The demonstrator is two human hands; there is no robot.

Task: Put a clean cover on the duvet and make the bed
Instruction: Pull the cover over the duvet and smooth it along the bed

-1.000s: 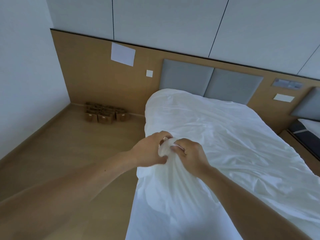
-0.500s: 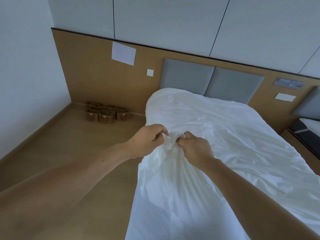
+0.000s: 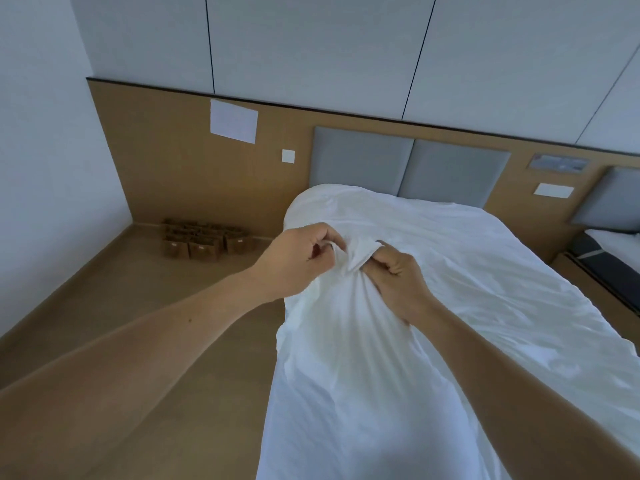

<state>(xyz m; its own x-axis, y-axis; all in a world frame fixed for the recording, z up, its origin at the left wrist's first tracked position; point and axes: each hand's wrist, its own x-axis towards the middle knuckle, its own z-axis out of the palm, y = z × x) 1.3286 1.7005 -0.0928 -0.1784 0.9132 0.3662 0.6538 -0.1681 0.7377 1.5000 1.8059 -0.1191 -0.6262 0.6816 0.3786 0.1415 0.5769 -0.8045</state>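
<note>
A bunched corner (image 3: pixel 356 252) of the white cover (image 3: pixel 346 375) is held raised above the bed (image 3: pixel 502 271). It is pinched between the left hand (image 3: pixel 294 265) and the right hand (image 3: pixel 398 278), with fingers (image 3: pixel 323 237) curled tight round the cloth. Probably the duvet's corner is being seated. It should be gripped through both layers and pushed fully into the seam before any shaking.

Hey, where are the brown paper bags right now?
In the head view, the brown paper bags stand on the floor at the left, by the wooden wall panel, left of the bed and below the white paper.
</note>
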